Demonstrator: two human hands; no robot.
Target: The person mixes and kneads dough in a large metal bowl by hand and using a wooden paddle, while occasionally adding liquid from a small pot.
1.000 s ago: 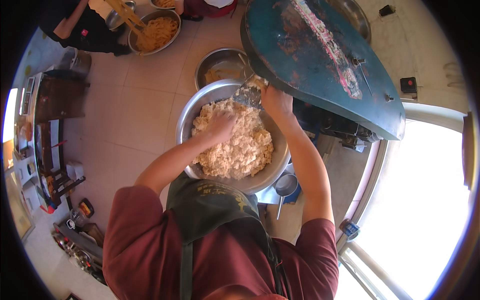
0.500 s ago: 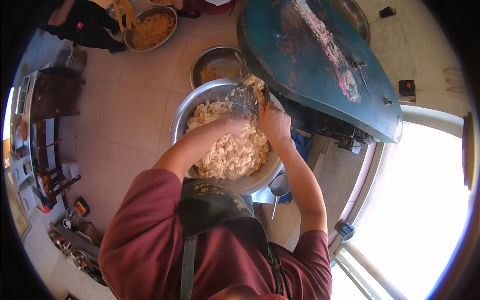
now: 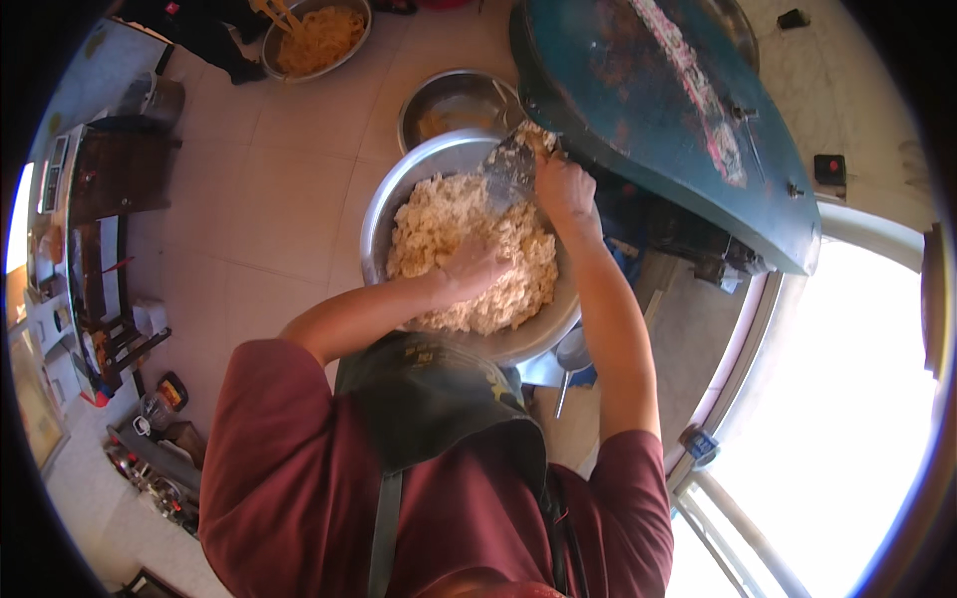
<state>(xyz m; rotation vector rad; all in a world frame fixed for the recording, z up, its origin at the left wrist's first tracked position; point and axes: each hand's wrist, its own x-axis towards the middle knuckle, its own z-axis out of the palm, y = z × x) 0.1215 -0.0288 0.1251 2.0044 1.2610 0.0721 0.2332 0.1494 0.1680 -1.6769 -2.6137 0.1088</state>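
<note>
A large steel bowl holds crumbly, pale dough. My left hand lies on the middle of the dough, fingers loosely apart and pointing right. At the bowl's upper right, my right hand grips a flat metal scraper by its handle; dough clings to the blade. This tool is close to the edge of a big, worn teal machine.
Behind the bowl are a steel basin and another bowl of orange noodle-like strands, beside a person in dark trousers. Cluttered shelving lines the left. A steel ladle sits below my bowl, right of my apron.
My left hand has moved rightward and, since half a second ago, lower across the dough. My right hand with the scraper is slightly farther toward the bowl's far rim. The view has also shifted.
</note>
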